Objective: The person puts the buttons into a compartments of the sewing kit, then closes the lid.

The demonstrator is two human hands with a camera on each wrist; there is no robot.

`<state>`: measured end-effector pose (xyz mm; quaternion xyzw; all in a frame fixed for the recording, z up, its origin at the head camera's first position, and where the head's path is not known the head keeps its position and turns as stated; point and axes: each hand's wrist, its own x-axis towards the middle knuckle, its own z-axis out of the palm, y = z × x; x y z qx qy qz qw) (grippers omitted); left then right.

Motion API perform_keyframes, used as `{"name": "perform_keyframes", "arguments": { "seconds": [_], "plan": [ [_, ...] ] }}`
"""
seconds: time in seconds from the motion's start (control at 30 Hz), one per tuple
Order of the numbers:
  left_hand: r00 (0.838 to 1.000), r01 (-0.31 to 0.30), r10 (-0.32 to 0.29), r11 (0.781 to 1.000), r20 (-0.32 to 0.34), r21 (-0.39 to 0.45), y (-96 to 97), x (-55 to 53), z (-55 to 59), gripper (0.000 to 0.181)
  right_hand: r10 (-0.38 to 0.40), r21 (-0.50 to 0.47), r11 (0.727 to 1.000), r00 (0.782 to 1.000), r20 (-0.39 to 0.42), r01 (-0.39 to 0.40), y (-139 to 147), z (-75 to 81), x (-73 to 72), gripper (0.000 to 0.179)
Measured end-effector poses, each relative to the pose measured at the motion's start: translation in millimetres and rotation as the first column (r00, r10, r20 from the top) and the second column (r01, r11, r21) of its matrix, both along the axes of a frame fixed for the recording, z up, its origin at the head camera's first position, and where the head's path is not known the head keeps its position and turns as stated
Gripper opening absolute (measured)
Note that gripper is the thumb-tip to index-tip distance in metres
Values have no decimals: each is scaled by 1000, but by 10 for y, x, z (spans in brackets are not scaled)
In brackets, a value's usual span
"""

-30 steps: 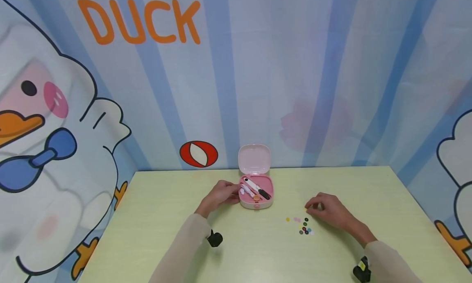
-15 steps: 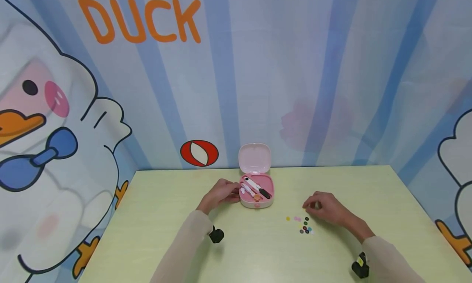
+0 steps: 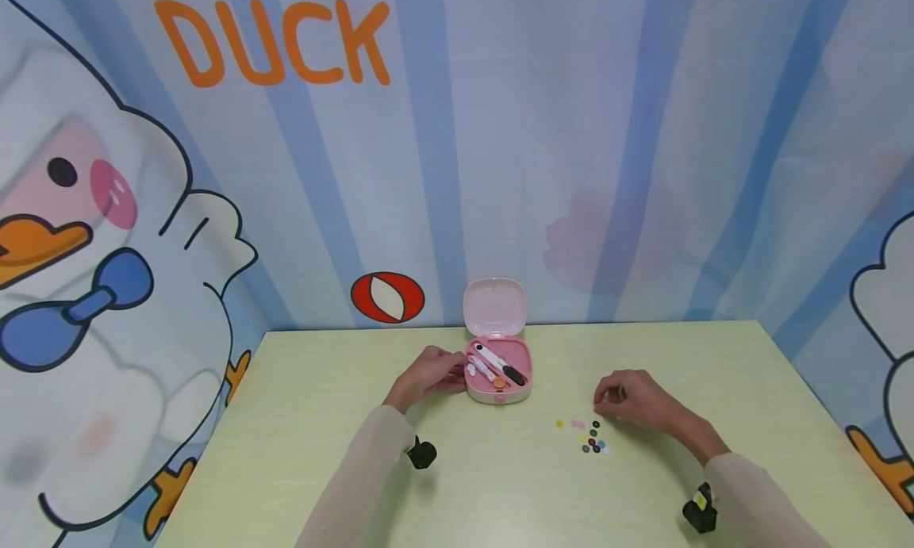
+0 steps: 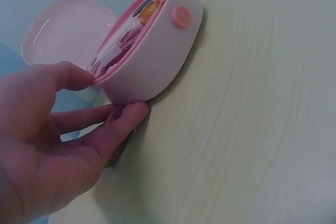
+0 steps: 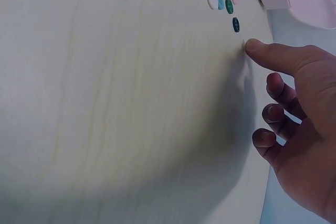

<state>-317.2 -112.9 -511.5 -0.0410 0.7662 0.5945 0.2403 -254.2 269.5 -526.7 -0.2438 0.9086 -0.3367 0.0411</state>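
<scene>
- Got a cartoon duck (image 3: 160, 302) on the backdrop, far left, then a red ball picture (image 3: 365, 297).
- Next, a left hand (image 3: 424, 380) gripping the near-left corner of a pink box (image 3: 516, 392), thumb at the rim, fingertips low by the base.
- Pink box on the table (image 3: 286, 421) near its back edge, lid (image 3: 495, 306) up; black-and-white tool (image 3: 493, 359), thread (image 4: 131, 38) and round orange thing (image 3: 499, 383) inside.
- Off to the right, loose on the table: a yellow button (image 3: 559, 423), pink buttons (image 3: 577, 424), then a bunch of mixed buttons (image 5: 220, 1), some touching.
- Lastly, a right hand (image 3: 635, 397) just beyond the buttons, other fingers curled, thumb seemingly pinching a tiny pale piece (image 5: 244, 42), mostly hidden. Can't tell what kind.
</scene>
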Motion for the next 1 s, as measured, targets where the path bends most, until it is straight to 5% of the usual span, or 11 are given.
{"name": "perform_keyframes", "arguments": {
  "seconds": [0.43,1.0],
  "plan": [
    [1000,-8,8,1000,2,-18,-1,-22,-31,36,43,8,999,999,5,-43,-84,81,-162,7],
    [999,-38,38,999,9,17,5,-14,-51,37,91,-31,996,995,39,-89,-621,382,-442,4]
  ]
}}
